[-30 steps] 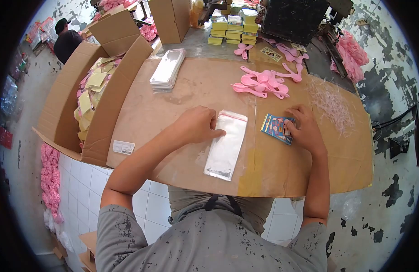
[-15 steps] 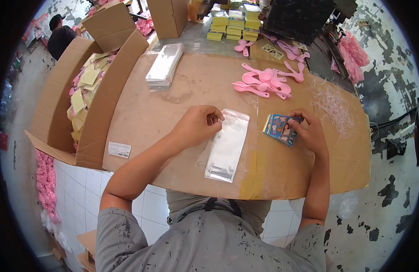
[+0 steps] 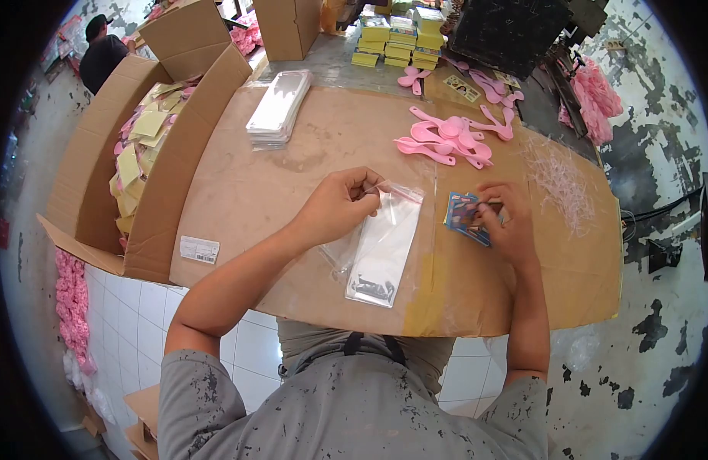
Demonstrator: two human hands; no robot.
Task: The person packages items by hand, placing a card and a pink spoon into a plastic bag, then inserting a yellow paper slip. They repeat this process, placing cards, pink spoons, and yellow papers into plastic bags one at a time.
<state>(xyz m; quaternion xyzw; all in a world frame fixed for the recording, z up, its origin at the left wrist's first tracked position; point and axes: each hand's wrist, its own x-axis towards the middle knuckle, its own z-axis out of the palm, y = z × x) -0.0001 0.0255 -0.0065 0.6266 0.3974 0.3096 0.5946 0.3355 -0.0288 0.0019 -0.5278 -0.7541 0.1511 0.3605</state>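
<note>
My left hand [image 3: 346,201] pinches the top edge of a clear plastic bag [image 3: 340,249], which is partly lifted off a pile of clear bags [image 3: 388,245] on the cardboard-covered table. To the right lies a small stack of blue printed cards [image 3: 467,220]. Over its right side is my right hand [image 3: 507,218], thumb and fingers pinched together on a card; motion blurs the fingertips. Pink measuring spoons [image 3: 446,138] lie in a heap beyond the cards.
An open carton [image 3: 185,146] of yellow and pink pieces stands at left. Behind are another bag stack [image 3: 279,111], card stacks [image 3: 398,38] and a black machine [image 3: 511,34]. Plastic strips [image 3: 561,180] lie at right. A person [image 3: 102,57] is far left.
My left hand has drawn a clear bag leftward from the pile. The fingers of my right hand have moved on the card stack, and a card there appears slightly raised.
</note>
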